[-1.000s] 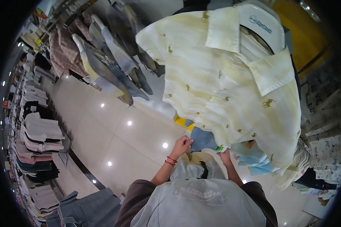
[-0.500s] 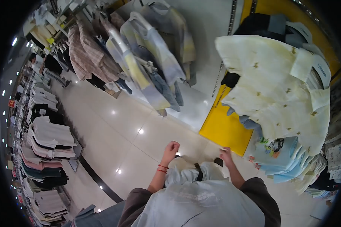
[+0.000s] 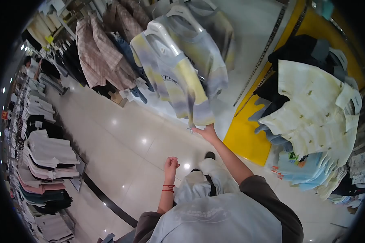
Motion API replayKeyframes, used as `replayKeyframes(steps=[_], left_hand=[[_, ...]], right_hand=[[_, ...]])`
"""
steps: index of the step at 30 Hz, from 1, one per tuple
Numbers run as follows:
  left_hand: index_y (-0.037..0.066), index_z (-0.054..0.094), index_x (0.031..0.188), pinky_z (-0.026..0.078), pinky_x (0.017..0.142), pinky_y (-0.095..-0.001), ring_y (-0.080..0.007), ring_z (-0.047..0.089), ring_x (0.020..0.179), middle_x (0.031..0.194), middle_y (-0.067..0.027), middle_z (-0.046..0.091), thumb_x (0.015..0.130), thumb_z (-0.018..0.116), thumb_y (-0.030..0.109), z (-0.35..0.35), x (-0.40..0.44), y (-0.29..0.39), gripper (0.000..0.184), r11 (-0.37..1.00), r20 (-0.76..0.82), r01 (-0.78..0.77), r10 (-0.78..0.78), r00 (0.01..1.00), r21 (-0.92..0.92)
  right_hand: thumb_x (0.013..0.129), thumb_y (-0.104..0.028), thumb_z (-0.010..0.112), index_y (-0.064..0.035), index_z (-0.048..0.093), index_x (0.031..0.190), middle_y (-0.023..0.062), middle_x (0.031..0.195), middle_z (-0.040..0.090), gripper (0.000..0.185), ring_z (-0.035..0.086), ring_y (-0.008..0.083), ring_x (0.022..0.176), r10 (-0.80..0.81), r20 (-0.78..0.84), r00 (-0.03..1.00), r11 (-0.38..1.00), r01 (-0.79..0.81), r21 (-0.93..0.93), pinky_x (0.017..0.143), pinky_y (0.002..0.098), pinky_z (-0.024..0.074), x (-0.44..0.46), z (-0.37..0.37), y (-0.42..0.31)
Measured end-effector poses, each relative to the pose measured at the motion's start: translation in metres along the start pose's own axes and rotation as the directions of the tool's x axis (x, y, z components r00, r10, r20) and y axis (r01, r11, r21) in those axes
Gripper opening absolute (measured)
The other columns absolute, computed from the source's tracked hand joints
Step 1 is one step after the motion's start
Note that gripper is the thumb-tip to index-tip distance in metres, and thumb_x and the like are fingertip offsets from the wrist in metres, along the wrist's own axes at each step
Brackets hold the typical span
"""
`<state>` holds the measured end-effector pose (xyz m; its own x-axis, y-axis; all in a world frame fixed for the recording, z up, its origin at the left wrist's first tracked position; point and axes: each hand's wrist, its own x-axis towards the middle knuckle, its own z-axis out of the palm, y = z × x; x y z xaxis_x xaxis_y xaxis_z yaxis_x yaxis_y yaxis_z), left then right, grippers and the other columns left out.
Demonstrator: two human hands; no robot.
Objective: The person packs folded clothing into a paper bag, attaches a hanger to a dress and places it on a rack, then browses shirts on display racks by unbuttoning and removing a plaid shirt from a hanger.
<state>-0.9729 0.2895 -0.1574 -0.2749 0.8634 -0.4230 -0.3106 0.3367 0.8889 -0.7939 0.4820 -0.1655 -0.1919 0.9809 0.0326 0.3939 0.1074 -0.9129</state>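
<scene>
My right hand (image 3: 207,133) reaches forward to the bottom of a yellow, lilac and grey tie-dye sweater (image 3: 172,81). Its fingers are closed at the sweater's lower edge; the exact pinch is partly hidden. The sweater hangs from a white hanger (image 3: 166,39) on the wall rack, with similar tops behind it. My left hand (image 3: 171,163), with red cords (image 3: 168,188) on its wrist, is held in front of my body. Its fingers are curled into a loose fist, and nothing shows in them.
Pink plaid shirts (image 3: 103,52) hang left of the sweater. A cream patterned shirt (image 3: 308,107) hangs on the right before a yellow panel (image 3: 247,137). Folded clothes (image 3: 52,150) line the left side along the tiled floor (image 3: 117,137). People (image 3: 48,73) stand far down the aisle.
My right hand has reached forward and left to the tie-dye sweater, which has turned to show more of its front. My left hand stays closed, slightly lower and further left in view.
</scene>
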Motion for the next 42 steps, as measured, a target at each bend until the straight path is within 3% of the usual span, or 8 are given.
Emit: replayKeyframes(steps=[3,9,13,20,27,31,34,42], left_hand=[[0.005,0.052,0.092,0.046,0.070,-0.0251,-0.0080,0.049,0.068,0.073,0.0012,0.049,0.089,0.051,0.014,0.003,-0.001,-0.010,0.010,0.998,0.054,0.067,-0.067,0.996,0.003],[0.004,0.049,0.099,0.046,0.073,-0.0245,-0.0102,0.052,0.078,0.086,-0.0025,0.053,0.087,0.053,0.012,-0.020,0.025,0.009,0.015,0.999,-0.017,0.015,-0.014,1.000,0.046],[0.004,0.040,0.117,0.041,0.089,-0.0301,-0.0178,0.049,0.103,0.109,-0.0098,0.050,0.084,0.059,0.016,-0.038,0.072,0.039,0.040,0.971,-0.112,-0.202,0.217,0.970,0.130],[0.001,0.028,0.132,0.027,0.102,-0.0339,-0.0215,0.035,0.122,0.131,-0.0149,0.039,0.080,0.063,0.023,-0.008,0.164,0.139,0.066,0.969,0.283,-0.223,0.243,0.928,-0.103],[-0.003,0.047,0.117,0.039,0.088,-0.0288,-0.0154,0.050,0.103,0.111,-0.0080,0.055,0.082,0.062,0.024,0.025,0.197,0.132,0.046,0.994,0.318,-0.059,0.087,0.944,-0.095],[-0.001,0.049,0.116,0.042,0.084,-0.0280,-0.0145,0.051,0.100,0.108,-0.0057,0.055,0.084,0.060,0.021,0.015,0.199,0.151,0.040,0.980,0.182,-0.019,-0.017,0.983,0.196],[0.001,0.049,0.117,0.042,0.083,-0.0275,-0.0135,0.051,0.098,0.108,-0.0055,0.055,0.084,0.060,0.017,-0.003,0.208,0.154,0.038,0.967,0.448,-0.182,0.085,0.890,0.178],[0.001,0.048,0.118,0.043,0.084,-0.0293,-0.0174,0.052,0.100,0.111,-0.0068,0.054,0.078,0.063,0.005,-0.027,0.201,0.164,0.043,0.919,0.663,0.280,-0.395,0.636,0.279]], right_hand=[[0.074,-0.038,0.069,0.0016,0.041,0.123,0.0153,0.126,0.043,0.070,0.039,0.0262,0.118,0.231,0.262,0.937,0.946,-0.280,0.165,0.096,0.0328,0.0330,0.018,-0.012,-0.072],[0.080,-0.039,0.062,0.0017,0.040,0.126,0.0131,0.123,0.048,0.065,0.043,0.0237,0.115,0.363,-0.012,0.932,0.894,-0.344,0.288,0.098,0.0323,0.0316,0.060,0.040,-0.032],[0.087,-0.035,0.054,-0.0044,0.043,0.123,0.0059,0.107,0.053,0.048,0.046,0.0138,0.099,0.282,0.574,0.768,0.455,-0.634,0.625,0.088,0.0291,0.0369,0.039,0.035,0.003],[0.085,-0.030,0.059,-0.0084,0.045,0.119,0.0019,0.104,0.054,0.043,0.047,0.0113,0.095,0.307,0.417,0.855,0.887,-0.416,0.200,0.082,0.0259,0.0402,-0.006,0.000,0.027],[0.086,-0.031,0.057,-0.0043,0.048,0.120,0.0067,0.116,0.052,0.045,0.047,0.0179,0.106,0.453,0.377,0.808,0.803,-0.554,0.222,0.092,0.0286,0.0364,0.014,-0.025,-0.047],[0.085,-0.031,0.058,-0.0024,0.051,0.114,0.0065,0.106,0.055,0.041,0.050,0.0156,0.099,0.457,-0.100,0.884,0.823,-0.377,0.426,0.088,0.0270,0.0384,0.010,-0.026,-0.016],[0.087,-0.028,0.056,-0.0022,0.054,0.105,0.0012,0.088,0.057,0.032,0.051,0.0091,0.081,0.499,-0.269,0.824,0.841,-0.386,0.378,0.074,0.0226,0.0413,-0.008,-0.026,0.035],[0.087,-0.023,0.055,-0.0019,0.059,0.082,0.0005,0.070,0.053,0.022,0.044,0.0075,0.064,0.590,-0.286,0.755,0.781,-0.444,0.439,0.058,0.0234,0.0372,-0.052,0.043,0.041]])
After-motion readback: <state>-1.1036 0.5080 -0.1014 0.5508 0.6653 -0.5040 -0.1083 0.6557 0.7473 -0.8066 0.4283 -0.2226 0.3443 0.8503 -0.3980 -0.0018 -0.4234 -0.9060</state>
